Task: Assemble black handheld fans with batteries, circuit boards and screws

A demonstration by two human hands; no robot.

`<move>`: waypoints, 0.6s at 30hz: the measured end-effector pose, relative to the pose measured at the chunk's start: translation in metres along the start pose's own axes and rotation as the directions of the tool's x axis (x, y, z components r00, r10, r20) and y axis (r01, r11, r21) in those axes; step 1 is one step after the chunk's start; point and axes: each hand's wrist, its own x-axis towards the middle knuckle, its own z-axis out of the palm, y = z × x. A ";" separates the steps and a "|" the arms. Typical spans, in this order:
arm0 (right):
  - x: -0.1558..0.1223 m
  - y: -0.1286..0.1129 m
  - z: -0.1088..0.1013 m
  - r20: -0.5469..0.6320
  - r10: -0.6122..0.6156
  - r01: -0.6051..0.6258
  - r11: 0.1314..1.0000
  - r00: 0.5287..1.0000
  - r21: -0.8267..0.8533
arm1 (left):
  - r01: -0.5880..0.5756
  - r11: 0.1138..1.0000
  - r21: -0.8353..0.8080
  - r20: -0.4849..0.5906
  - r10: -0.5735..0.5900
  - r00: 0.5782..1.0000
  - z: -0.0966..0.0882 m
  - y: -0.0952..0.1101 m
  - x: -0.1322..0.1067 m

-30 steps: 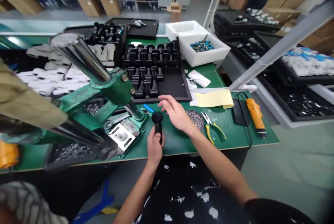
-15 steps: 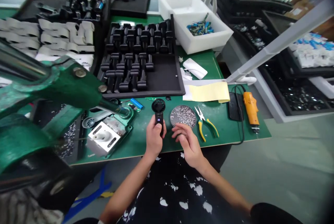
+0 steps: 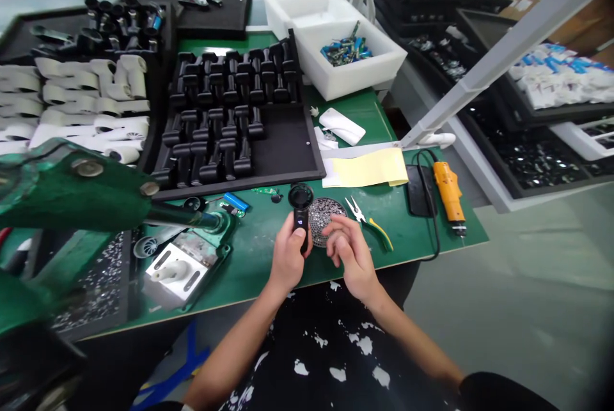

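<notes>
My left hand (image 3: 288,256) is wrapped round the handle of a black handheld fan (image 3: 300,197), its thumb on the front below a lit number display. The fan stands upright, round head at the top. My right hand (image 3: 354,261) hovers to the right of it with loosely bent fingers apart and nothing visible in them. Just behind that hand lies a round dish (image 3: 319,232) of small metal parts, partly covered by the fan and fingers. Pliers (image 3: 382,233) with yellow-green handles rest to the right, one handle hidden by my hand.
A black tray (image 3: 288,136) of fan bodies lies ahead, beside a white foam box (image 3: 330,82) of blue parts. An orange electric screwdriver (image 3: 449,190) and yellow paper (image 3: 371,169) are at right. A green press (image 3: 77,187) stands at left, near a blue battery (image 3: 236,201).
The fan's display has gone from 20 to 40. My view has shifted, and both hands with the fan appear slightly farther right over the table, closer to the dish and pliers.
</notes>
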 end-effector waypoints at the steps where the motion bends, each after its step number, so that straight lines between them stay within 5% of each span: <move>1: 0.004 -0.003 0.001 -0.006 0.000 0.000 1.000 1.000 0.007 | 0.004 1.000 0.004 0.016 -0.004 1.000 0.002 -0.001 -0.001; 13: 0.048 -0.027 0.008 0.064 0.197 -0.204 0.969 0.978 0.138 | -0.015 0.993 0.120 0.100 0.003 0.995 0.020 0.001 -0.011; 18: 0.050 -0.024 0.011 0.102 0.174 -0.193 0.956 0.979 0.220 | 0.003 0.985 0.172 0.136 -0.027 0.990 0.019 0.004 -0.011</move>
